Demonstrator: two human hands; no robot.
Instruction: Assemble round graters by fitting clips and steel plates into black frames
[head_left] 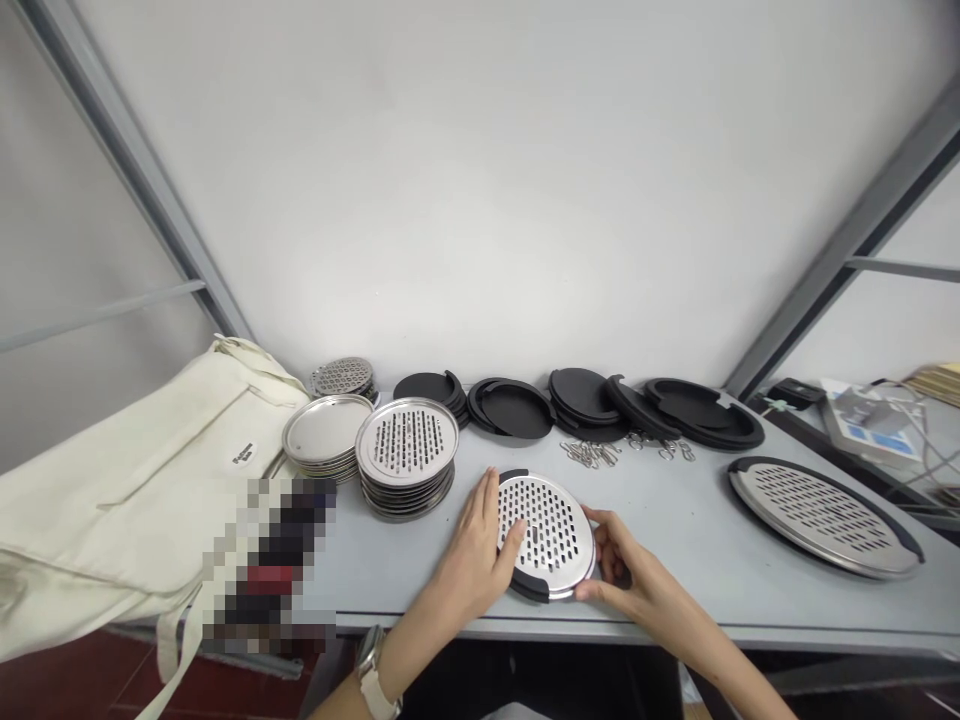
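Observation:
A round metal grater plate point(545, 530) with rows of slots lies at the table's front, black end pieces curving round parts of its rim. Along its left edge my left hand point(476, 555) grips it, with long straight fingers and the thumb across the slotted face. My right hand point(622, 570) has its right edge between thumb and fingers; some fingertips are hidden. Left of my hands stands a stack of metal discs point(407, 450), topped by a slotted one. Behind the plate is a small pile of metal hooks point(592, 453).
Plain metal discs point(328, 430) and another perforated stack point(342, 377) stand at the left. Black round holders point(517, 408) line the wall. A larger grater plate point(825, 515) lies at the right. A cream bag point(150, 500) covers the left end. Books and cables point(874, 425) are far right.

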